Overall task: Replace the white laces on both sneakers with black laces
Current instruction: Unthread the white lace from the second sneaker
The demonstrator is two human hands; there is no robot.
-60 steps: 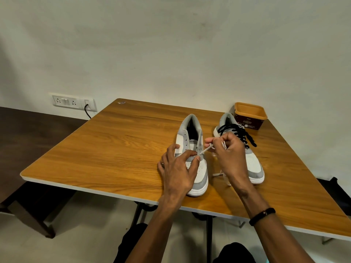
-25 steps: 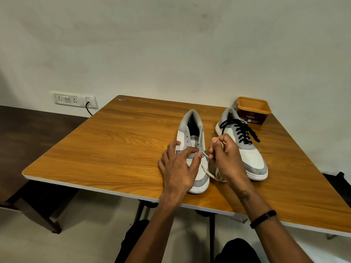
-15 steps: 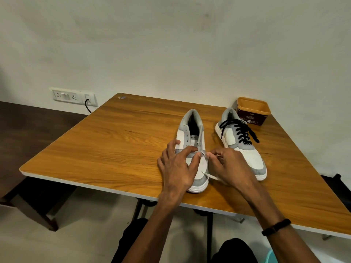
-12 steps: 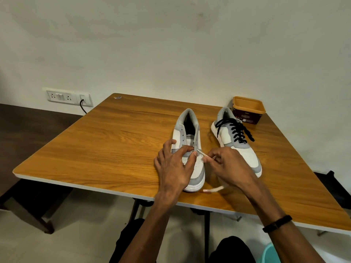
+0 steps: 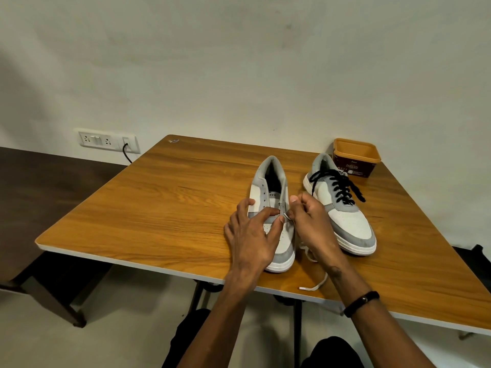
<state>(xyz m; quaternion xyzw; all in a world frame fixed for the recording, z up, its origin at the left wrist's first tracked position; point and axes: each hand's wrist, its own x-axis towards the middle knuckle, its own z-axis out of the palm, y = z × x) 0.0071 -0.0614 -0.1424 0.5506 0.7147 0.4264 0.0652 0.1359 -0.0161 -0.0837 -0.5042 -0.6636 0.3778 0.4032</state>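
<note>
Plain wall behind, wooden counter [image 5: 159,208] in front, with the left sneaker [image 5: 273,208] standing near the front edge and the right sneaker [image 5: 342,208] just beside it, already wearing black laces [image 5: 337,185]. Left hand [image 5: 252,235] rests on the left sneaker with fingertips pinching near the lower eyelets, while the right hand [image 5: 310,221] pinches the white lace [image 5: 313,284], whose loose end trails toward the counter's edge. That lace looks floppy and light (probably drags in the eyelets), so I'd grip it close to the eyelet and hold the sneaker down.
</note>
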